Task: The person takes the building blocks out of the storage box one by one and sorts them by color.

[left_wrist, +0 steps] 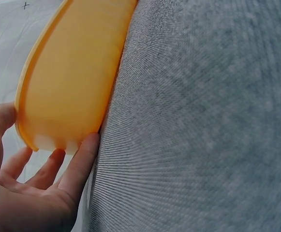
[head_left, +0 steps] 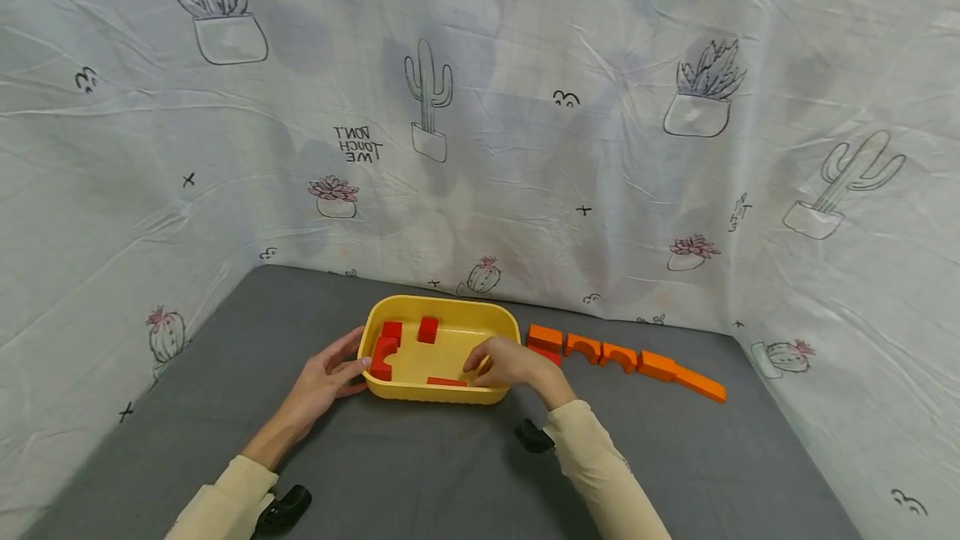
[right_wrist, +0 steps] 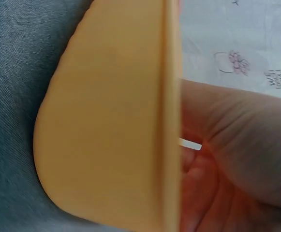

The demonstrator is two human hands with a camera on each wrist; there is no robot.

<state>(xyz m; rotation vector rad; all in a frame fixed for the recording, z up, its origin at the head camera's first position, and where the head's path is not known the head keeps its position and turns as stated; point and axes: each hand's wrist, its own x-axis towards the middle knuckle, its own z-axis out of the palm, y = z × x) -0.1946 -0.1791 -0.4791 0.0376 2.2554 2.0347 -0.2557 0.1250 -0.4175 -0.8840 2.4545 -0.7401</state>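
Yellow tray (head_left: 427, 394), shallow and smooth, with rounded corners and a thin lip along the rim; lying flat on the grey cloth-covered worktop (head_left: 420, 473), near the back edge, about midway between the left and right edges. Inside, toward the left end, a red arch-shaped block (head_left: 382, 348) with a red cube (head_left: 392, 328) behind it; a red rectangular block (head_left: 428, 329) close to the back wall, and a red flat block (head_left: 447, 382) along the front wall.

At the left end of the tray, left hand (head_left: 326, 378) grasping it — thumb at the rim, fingers against the outer wall. Over the right part, right hand (head_left: 506, 363) dipping inside, fingers bent downward; cannot tell whether anything is held, with the wall hiding the fingertips in the right wrist view.

In the way: right hand and cream sleeve (head_left: 596, 457), covering the tray's front right corner. Just beyond the right end, another red block (head_left: 547, 355), partly hidden, and a row of orange blocks (head_left: 657, 365) — two of them arched — slanting toward the worktop's right edge. Behind, white curtain (head_left: 510, 165) printed with potted cacti.
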